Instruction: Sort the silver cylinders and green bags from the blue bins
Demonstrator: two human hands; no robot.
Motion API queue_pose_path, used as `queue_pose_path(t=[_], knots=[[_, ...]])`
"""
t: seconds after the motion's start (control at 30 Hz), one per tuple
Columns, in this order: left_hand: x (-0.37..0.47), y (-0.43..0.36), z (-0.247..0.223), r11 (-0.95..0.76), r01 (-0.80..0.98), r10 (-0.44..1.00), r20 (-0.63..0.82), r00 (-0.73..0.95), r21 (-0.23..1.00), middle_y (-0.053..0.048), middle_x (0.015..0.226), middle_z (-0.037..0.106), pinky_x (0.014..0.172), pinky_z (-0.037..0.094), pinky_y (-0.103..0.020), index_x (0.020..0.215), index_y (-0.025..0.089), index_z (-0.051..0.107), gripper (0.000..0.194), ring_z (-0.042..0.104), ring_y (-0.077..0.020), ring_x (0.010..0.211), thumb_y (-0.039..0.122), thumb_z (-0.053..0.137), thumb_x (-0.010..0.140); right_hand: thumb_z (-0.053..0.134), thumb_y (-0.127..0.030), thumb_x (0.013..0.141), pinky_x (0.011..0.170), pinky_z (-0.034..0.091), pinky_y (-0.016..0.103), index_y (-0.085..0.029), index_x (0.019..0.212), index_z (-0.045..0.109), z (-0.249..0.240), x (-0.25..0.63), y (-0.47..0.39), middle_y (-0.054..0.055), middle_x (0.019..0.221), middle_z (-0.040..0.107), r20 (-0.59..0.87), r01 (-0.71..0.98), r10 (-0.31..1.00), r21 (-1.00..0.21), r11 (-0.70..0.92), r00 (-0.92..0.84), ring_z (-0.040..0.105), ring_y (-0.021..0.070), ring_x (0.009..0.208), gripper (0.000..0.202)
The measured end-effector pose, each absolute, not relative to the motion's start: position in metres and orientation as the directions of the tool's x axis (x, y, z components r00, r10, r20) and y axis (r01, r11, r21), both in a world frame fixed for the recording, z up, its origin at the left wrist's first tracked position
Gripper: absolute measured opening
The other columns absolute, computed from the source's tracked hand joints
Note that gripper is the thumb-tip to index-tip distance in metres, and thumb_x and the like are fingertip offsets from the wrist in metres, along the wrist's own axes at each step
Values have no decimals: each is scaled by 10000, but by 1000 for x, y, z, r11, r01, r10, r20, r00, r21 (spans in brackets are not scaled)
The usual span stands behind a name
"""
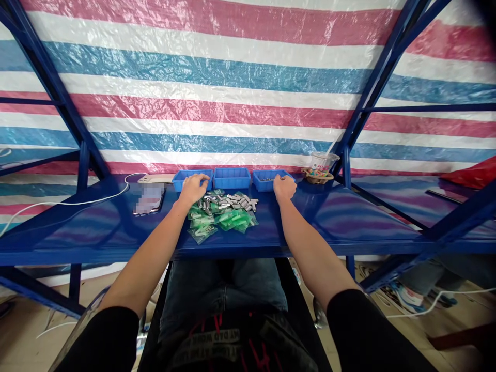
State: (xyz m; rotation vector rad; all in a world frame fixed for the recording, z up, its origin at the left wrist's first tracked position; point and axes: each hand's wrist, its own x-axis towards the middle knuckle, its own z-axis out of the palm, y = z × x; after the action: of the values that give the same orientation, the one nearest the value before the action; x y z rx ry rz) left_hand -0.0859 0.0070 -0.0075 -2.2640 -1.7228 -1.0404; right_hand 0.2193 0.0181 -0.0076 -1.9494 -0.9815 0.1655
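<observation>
My left hand [194, 189] is at the front edge of the left blue bin [179, 182], fingers loosely curved and apart, with nothing visible in them. My right hand [284, 187] is closed at the right blue bin [260, 185], which has small metal parts inside. Its fingers curl inward, so anything they hold is hidden. Between the two stands the middle blue bin [232, 182]. Short silver metal cylinders [242, 200] lie loose in a pile in front of the bins. Nearer to me are several small clear bags with green contents [234, 220].
A phone [149, 199] lies left of the pile, with a white cable [96, 200] running past it. At the back right is a plastic cup [323, 163] with a straw. Blue metal posts [368, 88] frame the table [124, 235]; a striped sheet [217, 77] hangs behind.
</observation>
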Motion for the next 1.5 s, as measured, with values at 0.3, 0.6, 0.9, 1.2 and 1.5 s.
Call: queue_pose_path(t=[0.3,0.6,0.9,1.2,1.5], knots=[[-84,4,-6,-350,876,814,571,109,332,-59,1073,682,970,413,-403,996,224,666,257,588,-251,1050,261,463,842,445,-271,883,760,451,337,-168,714,611,9,211,8,53,739,647,475,606,514,-788,-113,714,609,208,774,258],[-85,4,-5,-355,863,820,564,104,358,-73,1055,678,963,413,-424,964,213,676,242,587,-270,1039,258,478,831,444,-312,841,700,373,281,-203,587,512,24,188,-2,3,577,560,644,686,415,-725,64,642,531,172,616,284],[-73,-4,6,-476,810,747,644,167,342,-106,1144,618,1043,351,-414,1085,163,598,280,495,-267,1159,274,443,880,464,-380,871,625,355,244,-198,589,512,25,154,-11,-38,521,491,754,747,454,-618,245,474,477,127,526,339],[-31,2,10,-606,666,729,637,248,434,-152,1333,513,1009,411,-387,1356,137,324,461,511,-228,1217,355,327,950,444,-425,892,560,311,229,-197,586,530,15,128,-5,-62,473,440,829,791,466,-497,358,310,429,101,456,391],[-50,8,0,-572,663,779,573,254,484,-132,1191,621,943,481,-398,1293,120,453,505,587,-255,1115,68,428,791,462,-390,898,588,316,222,-192,595,510,11,120,-7,-49,533,475,864,799,464,-414,436,195,442,96,519,365]])
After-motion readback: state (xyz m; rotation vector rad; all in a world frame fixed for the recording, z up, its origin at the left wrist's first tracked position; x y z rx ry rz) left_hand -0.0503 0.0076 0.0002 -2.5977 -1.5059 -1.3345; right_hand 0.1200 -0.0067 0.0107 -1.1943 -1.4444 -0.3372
